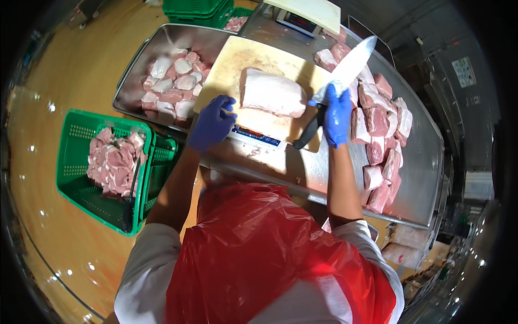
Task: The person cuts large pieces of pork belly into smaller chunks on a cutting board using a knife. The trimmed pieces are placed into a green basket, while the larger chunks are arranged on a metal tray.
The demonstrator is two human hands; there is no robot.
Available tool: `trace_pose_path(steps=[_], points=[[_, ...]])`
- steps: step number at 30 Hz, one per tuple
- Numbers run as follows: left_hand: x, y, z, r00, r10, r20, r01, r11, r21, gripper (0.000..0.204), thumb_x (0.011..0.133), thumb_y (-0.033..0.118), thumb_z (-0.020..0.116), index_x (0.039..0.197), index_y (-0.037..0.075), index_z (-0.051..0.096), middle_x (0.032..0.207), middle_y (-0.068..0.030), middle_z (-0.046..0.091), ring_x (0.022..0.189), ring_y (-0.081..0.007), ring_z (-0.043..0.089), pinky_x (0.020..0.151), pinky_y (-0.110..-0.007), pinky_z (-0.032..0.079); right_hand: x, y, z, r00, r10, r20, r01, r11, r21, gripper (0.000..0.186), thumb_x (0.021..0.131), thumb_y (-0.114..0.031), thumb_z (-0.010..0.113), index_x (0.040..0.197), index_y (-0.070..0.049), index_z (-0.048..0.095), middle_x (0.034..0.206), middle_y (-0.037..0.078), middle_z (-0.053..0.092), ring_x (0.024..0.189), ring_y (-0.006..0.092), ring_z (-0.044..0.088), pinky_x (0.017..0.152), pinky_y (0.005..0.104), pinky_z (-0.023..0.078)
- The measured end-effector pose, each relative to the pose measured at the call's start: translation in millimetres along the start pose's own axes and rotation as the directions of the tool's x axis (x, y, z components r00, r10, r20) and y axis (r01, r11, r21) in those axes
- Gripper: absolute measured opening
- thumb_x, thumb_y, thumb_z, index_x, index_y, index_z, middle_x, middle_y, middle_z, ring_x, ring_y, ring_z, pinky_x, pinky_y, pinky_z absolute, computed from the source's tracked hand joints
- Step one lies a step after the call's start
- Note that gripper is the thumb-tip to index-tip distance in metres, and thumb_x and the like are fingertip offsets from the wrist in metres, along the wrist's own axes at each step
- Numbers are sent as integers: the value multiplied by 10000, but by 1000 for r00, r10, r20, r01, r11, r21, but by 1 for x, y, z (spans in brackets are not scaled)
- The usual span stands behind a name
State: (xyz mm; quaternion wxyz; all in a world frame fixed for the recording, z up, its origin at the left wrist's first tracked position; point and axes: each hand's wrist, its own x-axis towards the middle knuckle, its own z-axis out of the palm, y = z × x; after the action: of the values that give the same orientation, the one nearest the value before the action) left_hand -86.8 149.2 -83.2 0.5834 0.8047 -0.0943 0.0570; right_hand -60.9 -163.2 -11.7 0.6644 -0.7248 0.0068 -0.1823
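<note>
My right hand, in a blue glove, grips a large knife where the blade meets the handle. The broad blade points up and away to the right, and the black handle slants down toward me. A block of pale pork loin, fat side up, lies on the cream cutting board. At the board's left edge is my gloved left hand, its fingers loosely curled and apart, with nothing visible in them. It does not touch the loin. A digital scale shows at the board's near edge.
Pork chunks fill part of a steel tub on the left. Below it, a green crate holds trimmings and a black-handled tool. Several pork blocks are heaped on the steel table at right. Another scale stands at the back.
</note>
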Motion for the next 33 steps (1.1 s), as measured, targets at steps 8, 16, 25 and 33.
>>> trace_pose_path(steps=[8,16,25,33], points=[[-6,12,7,912,333,-240,-300,940,165,274,834,51,692,1098,-18,660,931,-192,694,786,-288,703,720,-367,557,-73,-28,79,906,-6,424,320,666,-674,157,998,-122,525,1106,-11,497,877,317,631,845,527,609,699,566,483],[23,-17,33,944,246,-222,-207,961,183,68,778,61,678,768,14,629,756,-196,639,681,-363,646,638,-409,516,-54,-7,139,861,117,496,388,478,-788,220,925,-57,537,1095,7,413,933,303,635,809,485,668,707,558,539],[-4,-12,18,951,96,-293,-123,989,-77,59,806,8,693,780,16,641,672,-140,592,615,-262,618,624,-349,515,-158,-57,-3,721,574,388,420,84,-904,231,952,-70,496,1170,-34,428,911,280,657,737,478,667,621,547,543],[-6,19,31,960,261,-106,-228,941,250,318,830,103,716,1127,50,616,1117,-137,596,870,-292,661,721,-371,551,-140,-107,19,860,300,413,334,282,-900,167,972,-97,503,1129,-71,451,910,267,628,723,471,649,590,557,512]])
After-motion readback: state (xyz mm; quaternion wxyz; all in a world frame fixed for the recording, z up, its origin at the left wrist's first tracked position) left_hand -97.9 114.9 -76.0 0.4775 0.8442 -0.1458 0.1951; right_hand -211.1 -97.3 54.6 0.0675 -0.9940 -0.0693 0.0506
